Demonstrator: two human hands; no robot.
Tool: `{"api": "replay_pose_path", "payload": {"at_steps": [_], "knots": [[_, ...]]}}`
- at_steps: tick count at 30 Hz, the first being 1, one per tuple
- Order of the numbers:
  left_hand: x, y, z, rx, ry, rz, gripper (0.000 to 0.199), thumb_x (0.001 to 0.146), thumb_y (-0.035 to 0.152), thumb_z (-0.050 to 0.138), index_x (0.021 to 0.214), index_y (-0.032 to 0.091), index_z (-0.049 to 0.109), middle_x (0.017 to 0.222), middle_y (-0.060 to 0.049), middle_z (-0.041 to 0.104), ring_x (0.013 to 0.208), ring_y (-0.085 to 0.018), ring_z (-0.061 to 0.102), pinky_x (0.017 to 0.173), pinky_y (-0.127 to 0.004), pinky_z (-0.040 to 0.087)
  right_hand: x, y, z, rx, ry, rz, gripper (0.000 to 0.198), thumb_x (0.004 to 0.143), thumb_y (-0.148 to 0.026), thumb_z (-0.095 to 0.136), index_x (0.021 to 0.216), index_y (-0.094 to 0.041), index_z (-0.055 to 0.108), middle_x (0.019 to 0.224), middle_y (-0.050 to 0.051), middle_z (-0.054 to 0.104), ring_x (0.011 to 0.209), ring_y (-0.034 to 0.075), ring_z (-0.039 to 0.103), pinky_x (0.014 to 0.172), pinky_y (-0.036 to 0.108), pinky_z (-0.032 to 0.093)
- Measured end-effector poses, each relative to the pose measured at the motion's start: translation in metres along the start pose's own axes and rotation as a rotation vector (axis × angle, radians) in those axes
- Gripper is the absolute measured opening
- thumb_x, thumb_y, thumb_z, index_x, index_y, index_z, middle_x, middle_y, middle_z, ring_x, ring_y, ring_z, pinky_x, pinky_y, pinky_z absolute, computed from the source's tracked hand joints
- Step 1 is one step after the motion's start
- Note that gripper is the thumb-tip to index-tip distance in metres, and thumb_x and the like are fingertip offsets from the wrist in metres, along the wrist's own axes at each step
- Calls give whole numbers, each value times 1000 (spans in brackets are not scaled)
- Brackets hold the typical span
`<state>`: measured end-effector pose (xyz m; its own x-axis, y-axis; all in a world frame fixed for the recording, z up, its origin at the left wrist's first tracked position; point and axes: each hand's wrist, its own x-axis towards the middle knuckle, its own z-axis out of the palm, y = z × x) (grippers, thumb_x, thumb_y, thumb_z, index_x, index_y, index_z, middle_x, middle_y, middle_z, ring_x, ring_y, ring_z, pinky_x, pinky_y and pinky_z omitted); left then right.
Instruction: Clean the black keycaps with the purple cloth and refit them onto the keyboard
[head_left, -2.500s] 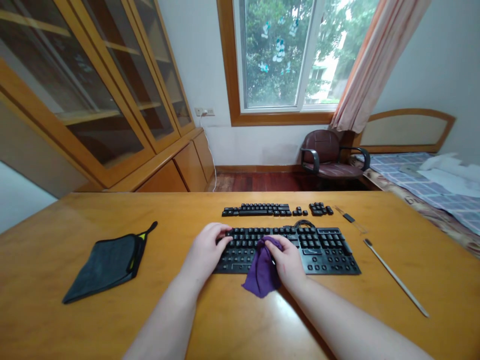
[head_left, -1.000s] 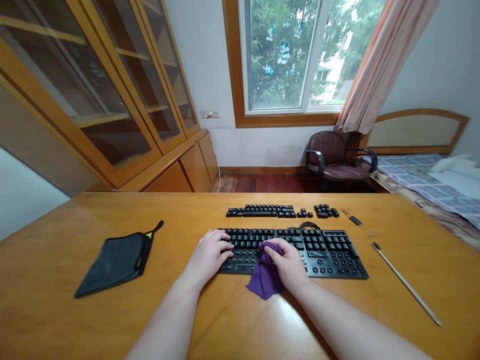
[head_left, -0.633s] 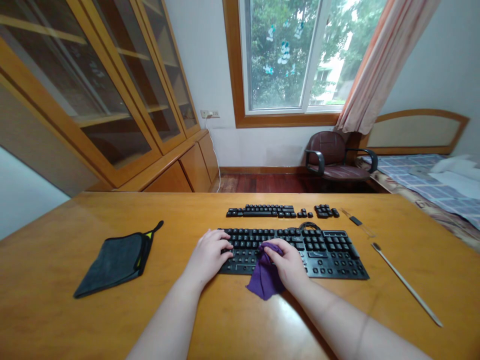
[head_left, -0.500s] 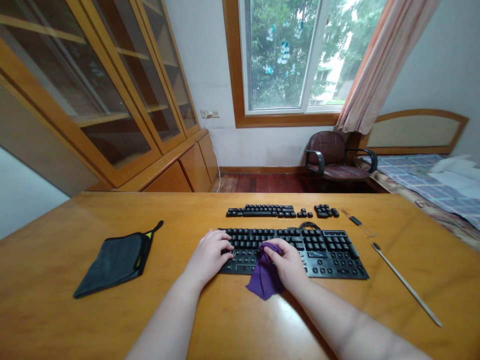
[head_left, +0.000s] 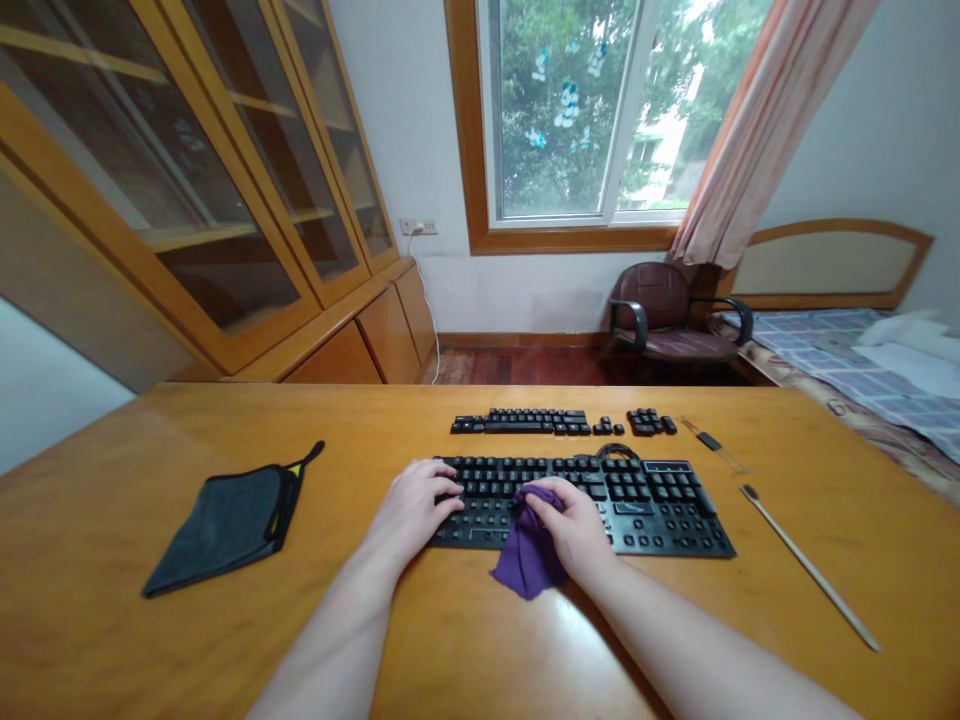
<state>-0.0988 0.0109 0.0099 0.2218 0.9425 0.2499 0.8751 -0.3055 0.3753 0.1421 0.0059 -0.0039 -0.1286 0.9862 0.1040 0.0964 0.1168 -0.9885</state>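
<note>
A black keyboard [head_left: 660, 535] lies across the desk in front of me, with its lower rows and part of its right side stripped of keycaps. My left hand [head_left: 417, 503] rests on its left end, fingers apart over the keys and holding nothing. Pinched in my right hand [head_left: 571, 522] is a purple cloth [head_left: 527, 560], pressed on the middle of the keyboard. The cloth's loose end hangs over the front edge onto the desk. What lies under the cloth and fingers is hidden.
Behind the keyboard, removed keycaps [head_left: 536, 421] stand in rows, beside a wire keycap puller [head_left: 709, 440]. A thin brush [head_left: 814, 570] lies to the right. On the left is a folded dark grey cloth [head_left: 225, 525]. A chair [head_left: 660, 310] stands beyond the desk [head_left: 360, 420].
My left hand has shifted slightly to the left along the keyboard. The right hand and the purple cloth show hardly any movement.
</note>
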Motion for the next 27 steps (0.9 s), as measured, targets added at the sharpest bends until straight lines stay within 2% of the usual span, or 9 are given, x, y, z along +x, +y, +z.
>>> {"api": "replay_pose_path", "payload": {"at_steps": [10,17,21,27], "knots": [[1,-3,5,-83,6,-2,11,69,29,69,79,26,72,102,-2,65,101,-23,54,95,-40,41,1,1,0,-14,-10,-14,15,77,-30,61,85,-20,69,87,6,68,84,22,61,79,34,45],[0,-3,3,-29,31,50,9,68,29,70,76,26,72,100,-3,65,101,-24,55,98,-45,37,1,2,-1,-30,-10,-25,16,76,-30,61,85,-20,69,87,6,69,84,22,62,80,35,46],[2,-1,1,-5,14,59,10,70,30,69,78,26,73,102,-3,66,102,-24,54,97,-45,38,1,3,-1,-44,-6,-29,17,76,-31,61,85,-20,69,87,6,69,84,22,62,80,36,46],[3,-2,1,-5,-10,94,9,70,29,69,77,27,73,101,-3,67,109,-26,51,102,-48,32,1,1,-1,-49,-10,-34,17,76,-32,61,85,-20,69,87,6,69,84,21,62,80,35,46]]}}
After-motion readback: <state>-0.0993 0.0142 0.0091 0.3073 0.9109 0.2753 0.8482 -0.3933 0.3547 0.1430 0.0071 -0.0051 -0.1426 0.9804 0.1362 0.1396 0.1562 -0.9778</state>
